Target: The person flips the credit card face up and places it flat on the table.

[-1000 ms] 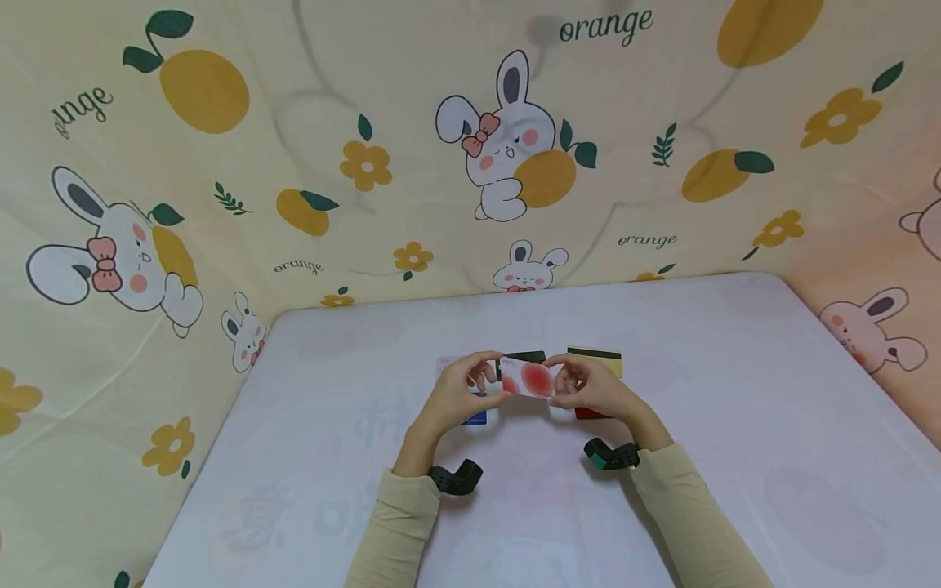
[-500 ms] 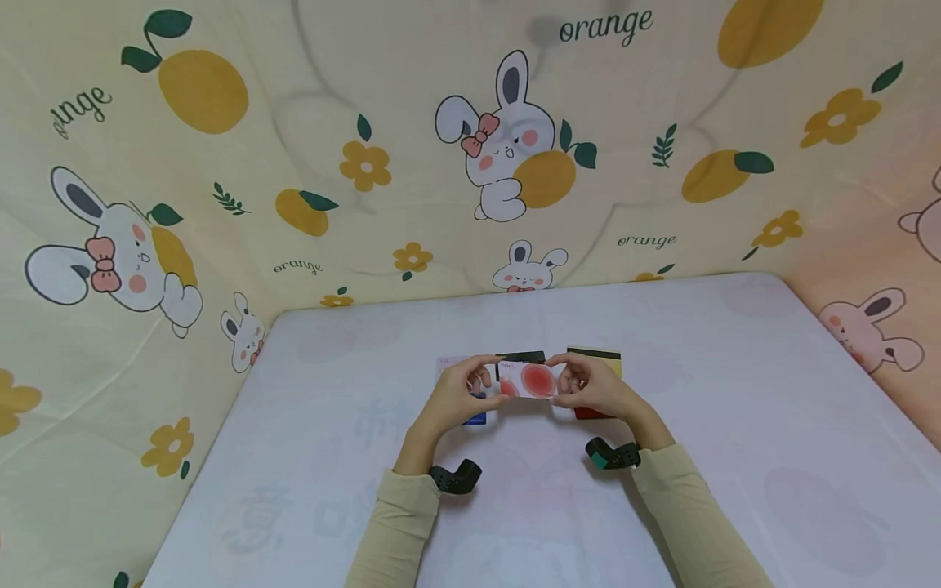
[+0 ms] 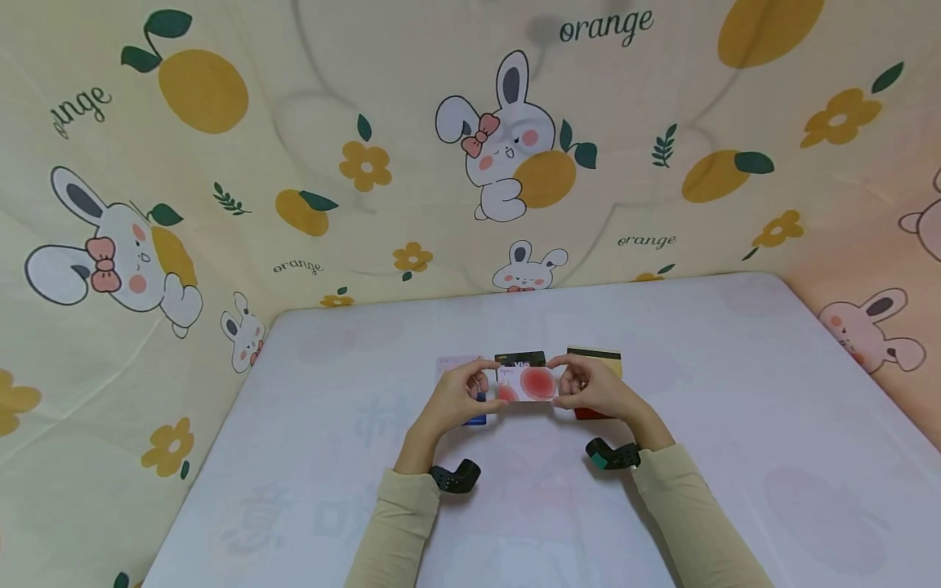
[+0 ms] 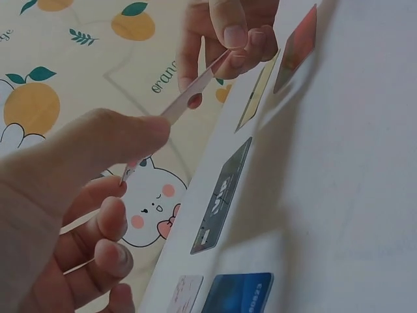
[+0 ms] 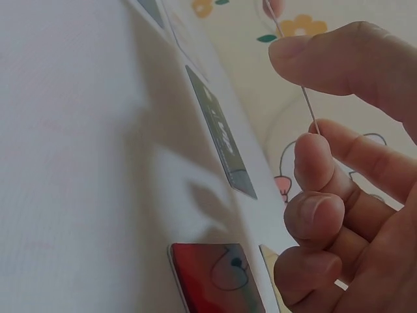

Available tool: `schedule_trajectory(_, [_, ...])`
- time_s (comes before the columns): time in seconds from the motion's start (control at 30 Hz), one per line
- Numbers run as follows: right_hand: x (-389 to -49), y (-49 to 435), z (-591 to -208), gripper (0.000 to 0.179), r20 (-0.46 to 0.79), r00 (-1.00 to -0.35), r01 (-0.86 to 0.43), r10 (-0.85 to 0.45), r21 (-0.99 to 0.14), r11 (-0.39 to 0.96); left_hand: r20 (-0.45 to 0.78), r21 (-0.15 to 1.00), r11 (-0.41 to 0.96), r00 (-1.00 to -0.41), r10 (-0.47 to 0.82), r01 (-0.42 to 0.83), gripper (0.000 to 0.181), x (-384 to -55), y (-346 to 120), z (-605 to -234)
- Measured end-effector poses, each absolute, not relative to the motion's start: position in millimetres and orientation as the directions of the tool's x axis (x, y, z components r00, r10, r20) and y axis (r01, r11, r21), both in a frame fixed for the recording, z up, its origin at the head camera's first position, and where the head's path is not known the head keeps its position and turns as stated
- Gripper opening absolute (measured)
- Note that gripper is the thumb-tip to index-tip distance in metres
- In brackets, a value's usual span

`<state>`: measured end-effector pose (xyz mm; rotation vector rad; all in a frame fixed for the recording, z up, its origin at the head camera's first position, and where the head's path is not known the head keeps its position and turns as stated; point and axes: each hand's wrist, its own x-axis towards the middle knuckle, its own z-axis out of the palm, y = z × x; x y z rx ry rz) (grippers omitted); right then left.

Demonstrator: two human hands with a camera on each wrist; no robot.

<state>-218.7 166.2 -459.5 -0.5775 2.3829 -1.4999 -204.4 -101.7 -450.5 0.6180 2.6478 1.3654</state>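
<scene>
A white card with red round blotches (image 3: 529, 383) is held above the table between both hands. My left hand (image 3: 457, 394) pinches its left end between thumb and fingers, and my right hand (image 3: 594, 385) pinches its right end the same way. In the left wrist view the card (image 4: 189, 94) appears almost edge-on, clear of the table. Behind and below it lies a black card with "Vip" lettering (image 3: 520, 359), partly covered in the head view; the left wrist view shows this black card (image 4: 223, 199) flat on the table.
On the left lie a pale pink card (image 3: 450, 364) and a blue card (image 3: 476, 420), partly behind the hand. To the right are a yellow card with a dark stripe (image 3: 606, 360) and a red card (image 3: 590, 414). A printed cloth (image 3: 412, 220) rises behind the table (image 3: 706, 490).
The held card has come down slightly and levelled, so more of the black card with its lettering shows above it. Both hands keep their pinch and have barely moved.
</scene>
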Motion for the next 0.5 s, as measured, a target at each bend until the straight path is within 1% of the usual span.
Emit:
schedule_trajectory(0.27, [-217.6, 166.1, -460.6, 0.053, -0.017, -0.882, -0.183, -0.472, -0.909, 0.374, 0.047, 0.791, 0.549, -0.922, 0.385, 0.269, 0.054, -205.1, -102.1, -452.9])
schedule_trajectory(0.5, [-220.0, 166.4, -466.1, 0.053, -0.024, -0.879, -0.183, -0.477, -0.905, 0.383, 0.028, 0.786, 0.565, -0.928, 0.372, 0.250, 0.054, -205.5, -102.6, -455.8])
